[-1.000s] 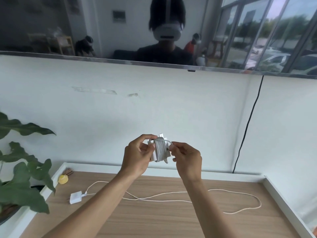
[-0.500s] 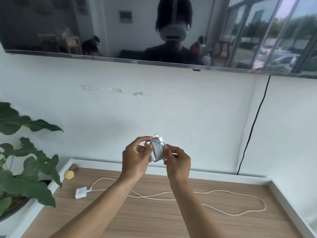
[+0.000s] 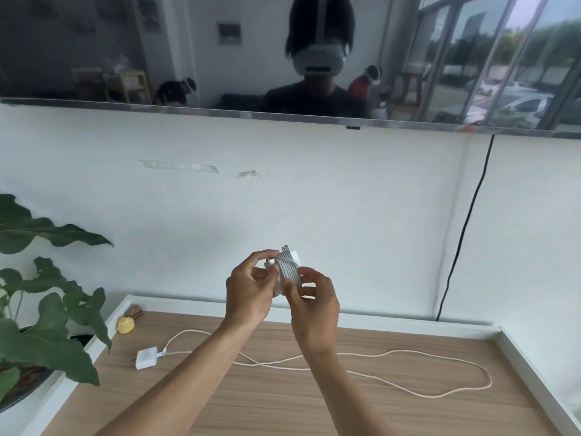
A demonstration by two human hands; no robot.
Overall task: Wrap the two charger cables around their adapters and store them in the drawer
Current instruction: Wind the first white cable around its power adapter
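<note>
Since a second ago the right hand (image 3: 314,300) has closed in from the right. Then it pinched a short free loop of cable beside the wrapped adapter (image 3: 287,269). Now its fingertips lie against the front of the coil and no loose loop shows. The left hand (image 3: 251,287) has kept its grip, and both hands remain just below the centre of the frame. The second adapter (image 3: 147,358) and its loose cable (image 3: 408,351) lie on the desk as before.

The desk (image 3: 377,410) is pale wood with a raised white rim and fills the bottom of the frame. The second adapter lies at lower left, its cream cable trailing right across the wood into a long loop at lower right. A small yellow object (image 3: 125,324) sits in the back left corner of the desk. A leafy plant (image 3: 47,341) fills the left edge of the frame. Behind the desk is a white wall with strips of tape (image 3: 179,166) on it, and a black cord (image 3: 465,228) runs down it at the right. A dark reflective screen (image 3: 94,42) spans the top.

Both forearms reach up from the bottom edge. The left hand holds the adapter's left side, thumb and forefinger curled round it. The right hand's fingers are bent and pinch the coiled cable from the lower right. The adapter is held above the desk, prongs pointing up.
</note>
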